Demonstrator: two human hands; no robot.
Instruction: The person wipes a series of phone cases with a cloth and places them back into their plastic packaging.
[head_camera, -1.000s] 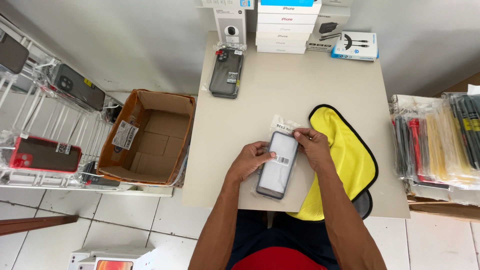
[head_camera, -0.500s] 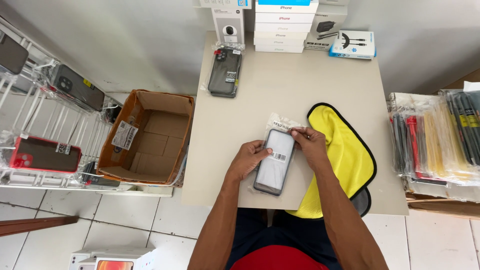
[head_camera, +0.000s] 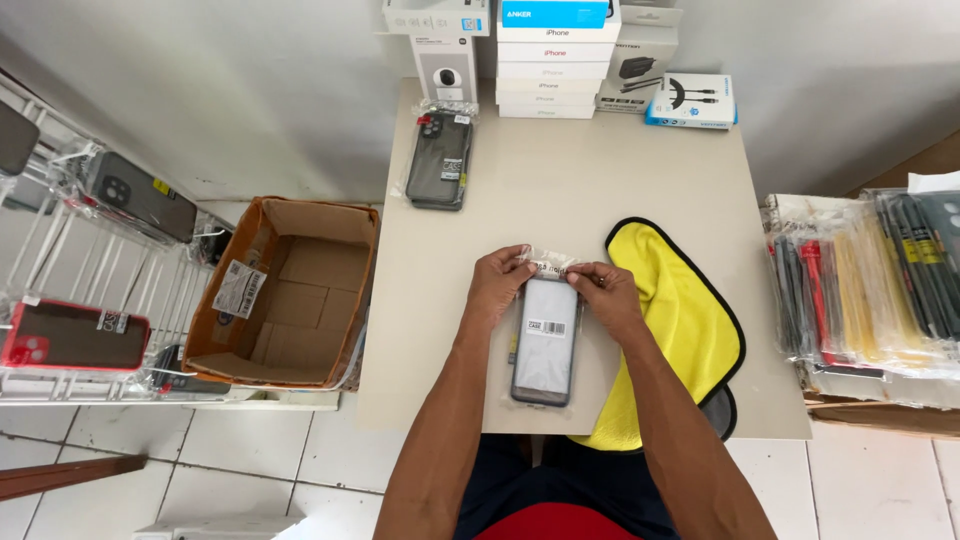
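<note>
A dark phone case in a clear plastic sleeve (head_camera: 545, 345) lies flat on the beige table (head_camera: 560, 190), near its front edge. My left hand (head_camera: 497, 290) pinches the sleeve's top flap at the left corner. My right hand (head_camera: 607, 295) pinches the same flap at the right corner. A white sticker with a barcode sits on the sleeve's middle. A yellow cloth with a black border (head_camera: 685, 320) lies just right of my right hand.
A bagged dark phone case (head_camera: 438, 160) lies at the table's far left. Stacked white boxes (head_camera: 555, 60) and a cable box (head_camera: 690, 100) stand along the back edge. An open cardboard box (head_camera: 290, 295) sits left, a wire rack of cases (head_camera: 80, 250) beyond it, bagged cases (head_camera: 870, 280) right.
The sleeved case has turned from tilted to nearly straight on the table. Both hands have moved up from its sides to the top flap.
</note>
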